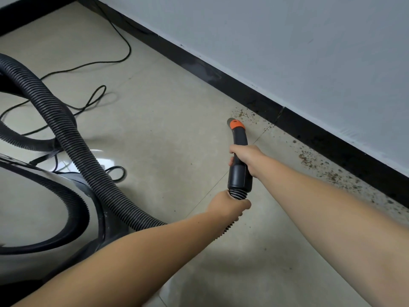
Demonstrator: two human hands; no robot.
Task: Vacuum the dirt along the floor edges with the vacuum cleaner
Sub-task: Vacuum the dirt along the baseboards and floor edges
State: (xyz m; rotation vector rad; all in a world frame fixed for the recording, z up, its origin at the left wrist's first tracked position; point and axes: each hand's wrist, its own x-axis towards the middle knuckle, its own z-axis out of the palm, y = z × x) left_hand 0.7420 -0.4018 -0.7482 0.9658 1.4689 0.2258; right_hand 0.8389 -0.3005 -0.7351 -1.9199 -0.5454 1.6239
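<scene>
My right hand (245,157) wraps the nozzle (238,138); my left hand (230,204) grips the hose (73,138). Dirt (243,114) lies just ahead-right of the tip, seemingly not touching.

Open tile floor (168,129) lies ahead of the nozzle (235,125), up to the black skirting board (254,97). To the left, the looped ribbed hose (73,138), power cord (93,65) and vacuum body (44,209) crowd the floor.

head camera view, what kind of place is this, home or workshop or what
Probably an indoor room, home or office; which one is unclear. It shows glossy beige floor tiles, a black skirting board under a pale painted wall, and a black ribbed vacuum hose.
</scene>
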